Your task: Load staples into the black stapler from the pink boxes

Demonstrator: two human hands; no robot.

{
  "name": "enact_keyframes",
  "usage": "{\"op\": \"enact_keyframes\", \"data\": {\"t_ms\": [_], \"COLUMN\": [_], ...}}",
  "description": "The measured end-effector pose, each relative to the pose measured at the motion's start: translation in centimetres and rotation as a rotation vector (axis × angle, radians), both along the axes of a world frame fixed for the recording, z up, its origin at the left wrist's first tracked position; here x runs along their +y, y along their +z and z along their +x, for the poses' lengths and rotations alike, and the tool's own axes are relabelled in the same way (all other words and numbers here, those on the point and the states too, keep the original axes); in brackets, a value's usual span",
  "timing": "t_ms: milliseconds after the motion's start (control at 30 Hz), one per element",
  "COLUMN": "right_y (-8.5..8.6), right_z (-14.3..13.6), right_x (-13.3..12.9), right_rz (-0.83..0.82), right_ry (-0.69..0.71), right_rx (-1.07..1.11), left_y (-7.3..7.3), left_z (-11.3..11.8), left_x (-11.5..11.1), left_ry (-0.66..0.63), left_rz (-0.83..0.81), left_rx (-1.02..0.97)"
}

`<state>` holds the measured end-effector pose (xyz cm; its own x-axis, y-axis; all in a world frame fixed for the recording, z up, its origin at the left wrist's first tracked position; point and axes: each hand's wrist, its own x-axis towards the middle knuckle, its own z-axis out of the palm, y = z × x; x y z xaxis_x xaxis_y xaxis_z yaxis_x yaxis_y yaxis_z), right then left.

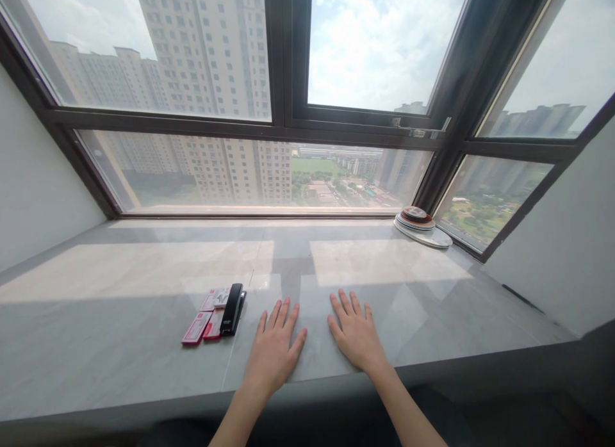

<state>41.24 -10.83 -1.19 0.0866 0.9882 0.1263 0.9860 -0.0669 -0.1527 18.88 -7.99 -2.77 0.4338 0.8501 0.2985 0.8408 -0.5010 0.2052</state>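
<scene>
My left hand (275, 349) lies flat, palm down, on the pale marble sill (144, 364), fingers spread and holding nothing. To its right, my right hand (354, 332) rests the same way, with a gap between the two thumbs. Left of my left hand and not touching it is a black stapler (232, 310). Several small red and white boxes (196, 328) lie against the stapler's left side, grouped close together.
A stack of round plates or discs (417, 220) sits at the back right corner by the window frame (240, 218). White walls (562, 242) border the sill on both sides. The sill's front edge runs just below my hands.
</scene>
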Motion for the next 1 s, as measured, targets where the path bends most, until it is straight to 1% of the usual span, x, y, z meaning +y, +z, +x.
{"op": "enact_keyframes", "data": {"t_ms": [167, 300, 400, 667, 1000], "right_y": [0.1, -0.2, -0.3, -0.1, -0.9], "right_z": [0.4, 0.9, 1.3, 1.9, 1.4], "right_x": [-0.1, -0.1, -0.1, -0.3, -0.3], "right_rz": [-0.01, 0.001, -0.002, -0.021, -0.001], "right_ry": [-0.003, 0.001, 0.015, 0.039, 0.027], "right_rx": [0.018, 0.027, 0.039, 0.058, -0.009], "left_y": [0.1, 0.2, 0.4, 1.2, 0.8], "left_z": [0.4, 0.8, 1.1, 1.7, 1.4], "left_x": [0.0, 0.0, -0.1, -0.6, -0.6], "left_ry": [0.007, 0.013, 0.018, 0.044, 0.039], "left_rz": [-0.001, -0.001, -0.005, -0.019, -0.021], "left_rx": [0.007, 0.012, 0.014, 0.029, -0.009]}}
